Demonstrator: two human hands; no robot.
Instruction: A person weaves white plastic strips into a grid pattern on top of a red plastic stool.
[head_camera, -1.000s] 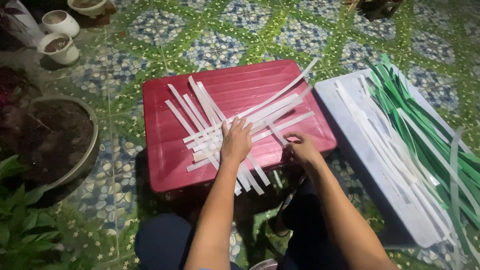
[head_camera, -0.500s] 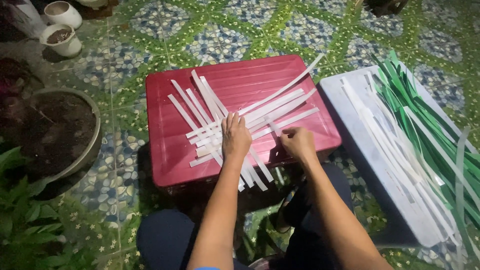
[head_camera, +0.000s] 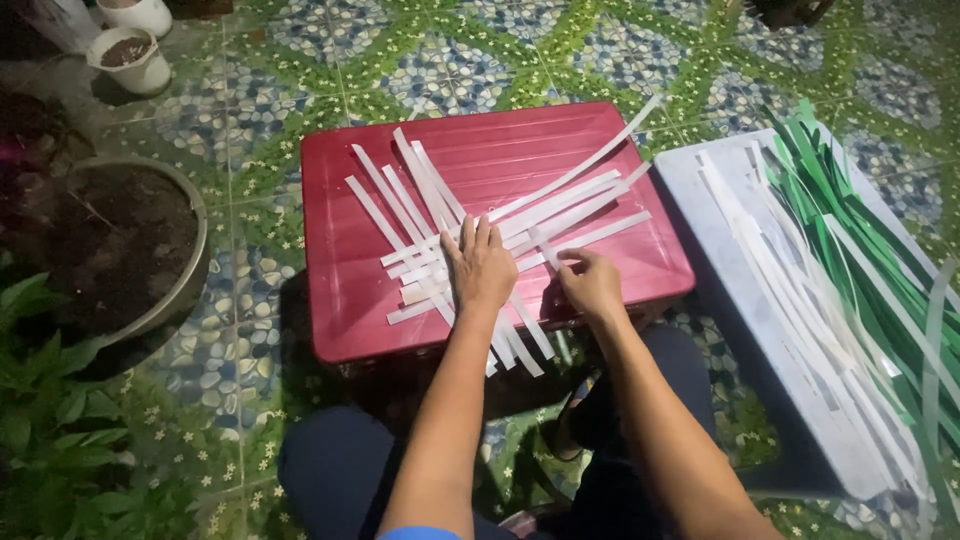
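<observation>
Several white strips (head_camera: 560, 205) lie crossed on a red plastic lid (head_camera: 350, 290) in the middle of the head view. My left hand (head_camera: 482, 268) presses flat on the place where the strips cross, fingers spread. My right hand (head_camera: 590, 283) is just to its right, fingertips pinched on the near end of one white strip. Both forearms reach up from the bottom edge.
A pale grey lid (head_camera: 700, 200) at the right carries several loose white strips (head_camera: 790, 290) and green strips (head_camera: 870, 230). A large pot of soil (head_camera: 195, 270) stands at the left, small white pots (head_camera: 130, 60) at the top left, leafy plants (head_camera: 50, 420) at the bottom left. Patterned tiles cover the floor.
My left hand stays pressed on the crossing. My right hand has shifted slightly left along the strips, closer to the left hand.
</observation>
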